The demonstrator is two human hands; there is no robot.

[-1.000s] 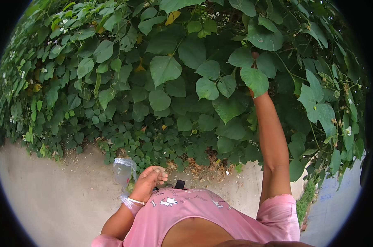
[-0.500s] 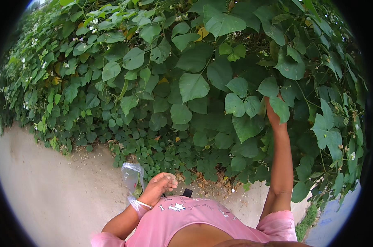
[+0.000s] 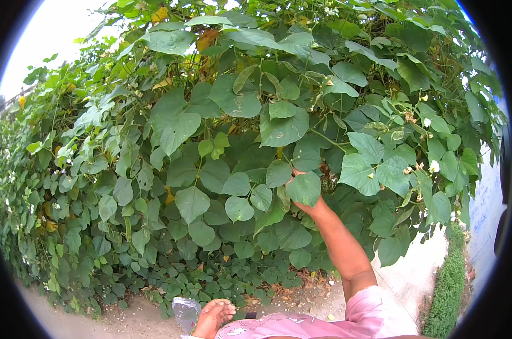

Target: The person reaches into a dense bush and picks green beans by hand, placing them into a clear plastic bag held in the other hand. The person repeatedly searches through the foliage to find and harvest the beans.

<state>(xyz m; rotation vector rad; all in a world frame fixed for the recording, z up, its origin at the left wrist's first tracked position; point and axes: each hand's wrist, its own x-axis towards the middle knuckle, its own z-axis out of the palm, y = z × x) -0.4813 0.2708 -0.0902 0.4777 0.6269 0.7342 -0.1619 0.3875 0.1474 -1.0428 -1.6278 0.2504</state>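
Observation:
My right arm reaches up into the wall of vine leaves, right of the middle. My right hand [image 3: 308, 208] is mostly covered by a broad green leaf [image 3: 304, 188]; its fingers are hidden, so what they touch does not show. Flat green pods [image 3: 244, 78] hang among the leaves above it. Low in the view, in front of my pink top, my left hand [image 3: 215, 313] is held with its fingers loosely bent and nothing visible in them. A clear plastic bag [image 3: 186, 312] hangs beside it, near the left wrist.
Dense climbing vines [image 3: 120, 186] with small white flowers [image 3: 434, 166] fill most of the view. Pale ground [image 3: 103, 319] with dry fallen leaves lies along their foot. At the right are a low green hedge strip [image 3: 449, 282] and a bluish-white wall [image 3: 486, 226].
The view has tilted up and turned right, so more of the upper vines, pods and sky shows. My right hand remains among the same leaves; my left stays low by the bag.

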